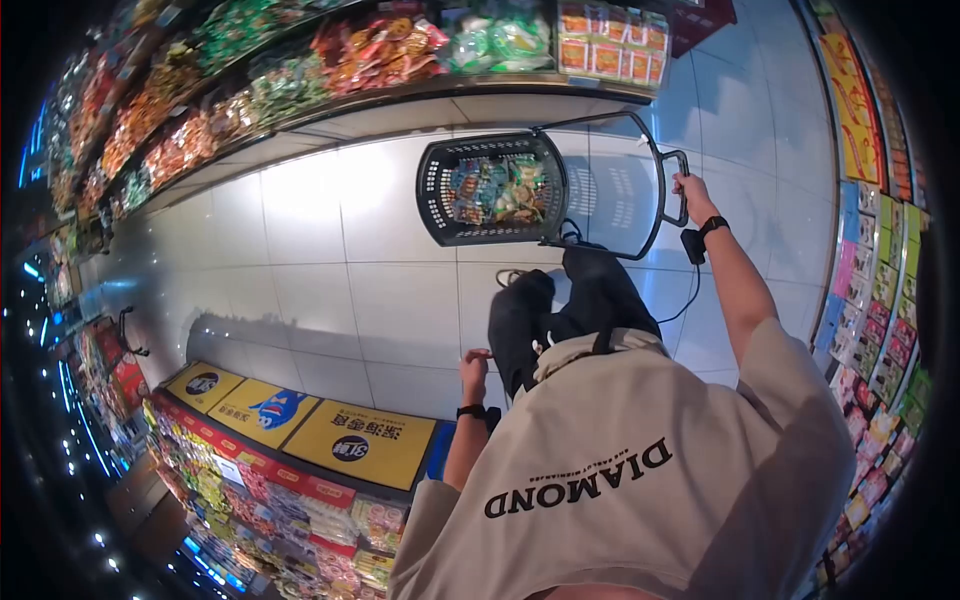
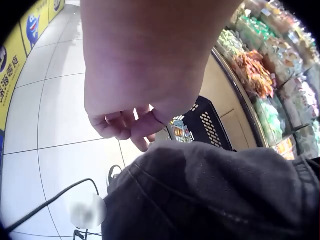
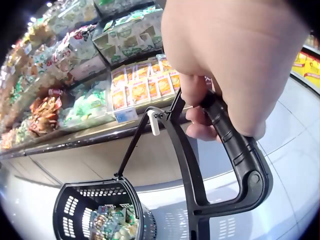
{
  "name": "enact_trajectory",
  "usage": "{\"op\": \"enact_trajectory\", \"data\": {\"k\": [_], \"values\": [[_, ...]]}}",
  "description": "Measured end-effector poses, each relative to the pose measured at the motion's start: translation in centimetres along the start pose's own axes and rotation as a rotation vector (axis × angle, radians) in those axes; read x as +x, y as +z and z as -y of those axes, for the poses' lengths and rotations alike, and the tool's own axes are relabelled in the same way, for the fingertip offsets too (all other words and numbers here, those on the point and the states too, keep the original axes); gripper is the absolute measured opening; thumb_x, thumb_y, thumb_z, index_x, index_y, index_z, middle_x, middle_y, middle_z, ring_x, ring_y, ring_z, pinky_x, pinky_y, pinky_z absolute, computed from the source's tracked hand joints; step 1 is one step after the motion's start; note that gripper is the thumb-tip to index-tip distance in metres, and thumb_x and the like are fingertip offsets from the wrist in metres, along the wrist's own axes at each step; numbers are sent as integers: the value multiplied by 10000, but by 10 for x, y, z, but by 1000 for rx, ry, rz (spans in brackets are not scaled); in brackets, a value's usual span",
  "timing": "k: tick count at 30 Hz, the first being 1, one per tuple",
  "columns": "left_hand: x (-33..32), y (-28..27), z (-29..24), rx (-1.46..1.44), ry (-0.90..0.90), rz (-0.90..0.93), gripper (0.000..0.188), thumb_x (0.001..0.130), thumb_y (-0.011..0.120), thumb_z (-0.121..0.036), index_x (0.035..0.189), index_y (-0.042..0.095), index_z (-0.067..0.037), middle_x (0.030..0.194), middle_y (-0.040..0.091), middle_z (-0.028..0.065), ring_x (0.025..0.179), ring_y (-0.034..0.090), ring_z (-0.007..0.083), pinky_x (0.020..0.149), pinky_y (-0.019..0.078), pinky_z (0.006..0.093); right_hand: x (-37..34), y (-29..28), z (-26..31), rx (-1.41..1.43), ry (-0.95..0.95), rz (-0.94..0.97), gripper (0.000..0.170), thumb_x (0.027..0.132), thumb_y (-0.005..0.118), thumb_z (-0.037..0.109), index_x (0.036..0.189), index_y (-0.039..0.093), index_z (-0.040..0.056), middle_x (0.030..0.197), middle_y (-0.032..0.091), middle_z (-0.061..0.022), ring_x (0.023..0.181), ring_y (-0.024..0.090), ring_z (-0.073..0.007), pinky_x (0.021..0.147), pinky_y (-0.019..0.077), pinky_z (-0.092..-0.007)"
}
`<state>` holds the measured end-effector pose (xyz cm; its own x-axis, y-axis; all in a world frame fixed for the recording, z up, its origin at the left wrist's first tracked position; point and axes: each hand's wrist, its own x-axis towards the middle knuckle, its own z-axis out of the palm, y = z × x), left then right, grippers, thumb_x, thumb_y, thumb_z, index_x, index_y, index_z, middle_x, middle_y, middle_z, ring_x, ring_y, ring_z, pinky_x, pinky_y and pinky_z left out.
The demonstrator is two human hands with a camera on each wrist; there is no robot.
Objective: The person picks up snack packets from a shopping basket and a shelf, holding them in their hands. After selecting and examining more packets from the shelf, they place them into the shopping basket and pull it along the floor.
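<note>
A dark plastic shopping basket (image 1: 555, 165) stands on the tiled floor in front of the person, holding several small wrapped packets (image 1: 497, 192). My right hand (image 1: 696, 197) grips its long pull handle (image 3: 237, 150); in the right wrist view the fingers wrap round the black grip bar. A small white tag (image 3: 153, 123) is attached to the handle frame. By the thigh in dark trousers (image 1: 522, 320), my left hand (image 1: 475, 372) hangs with loosely curled fingers and nothing in them. In the left wrist view part of the basket shows beyond that hand.
Shelves of bagged snacks (image 1: 380, 50) run along the far side. At the near left stands a display with yellow panels (image 1: 360, 440). More packaged goods (image 1: 870, 290) line the right. A thin cable (image 2: 55, 197) hangs near the left leg.
</note>
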<state>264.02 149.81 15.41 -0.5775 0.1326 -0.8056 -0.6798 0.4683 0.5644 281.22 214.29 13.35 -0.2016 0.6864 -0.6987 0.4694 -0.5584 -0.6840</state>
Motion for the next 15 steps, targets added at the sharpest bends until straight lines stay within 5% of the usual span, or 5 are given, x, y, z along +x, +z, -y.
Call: {"op": "enact_trajectory", "data": {"k": [5,7,9,13,15], "values": [[76,-5,-12,270,90,-47,169,776,532,-4,836,690,-1,800,696,103,755,641,189,694,490,299,-11,11,2,-228,-107,-243,347,965,568,356,1059,587,22,793,594,-45,741,576,-159,723,467,-338],[139,-2,-8,413,217,-74,159,771,552,-18,849,689,2,821,700,134,775,659,237,742,512,330,0,37,-8,-513,-167,-498,454,928,615,436,1112,562,24,967,661,-153,932,639,-331,859,465,-422],[174,1,-15,606,279,-41,167,777,547,-18,866,687,-1,846,699,159,806,672,279,753,525,353,0,39,-24,-580,-173,-578,518,915,631,452,1208,548,34,1098,653,-199,1067,610,-392,912,450,-482],[231,25,-54,599,229,98,103,827,597,-52,884,678,-23,833,708,151,827,701,293,743,541,368,-15,60,-45,-1001,-492,-1073,714,840,723,381,1378,441,6,1282,548,-254,1199,507,-440,1028,372,-531],[287,23,-54,477,262,227,120,838,648,-70,948,684,-39,847,717,162,845,714,285,748,542,367,-18,120,-40,-981,-745,-897,767,824,739,318,1434,382,21,1384,475,-252,1302,421,-433,1064,338,-531]]}}
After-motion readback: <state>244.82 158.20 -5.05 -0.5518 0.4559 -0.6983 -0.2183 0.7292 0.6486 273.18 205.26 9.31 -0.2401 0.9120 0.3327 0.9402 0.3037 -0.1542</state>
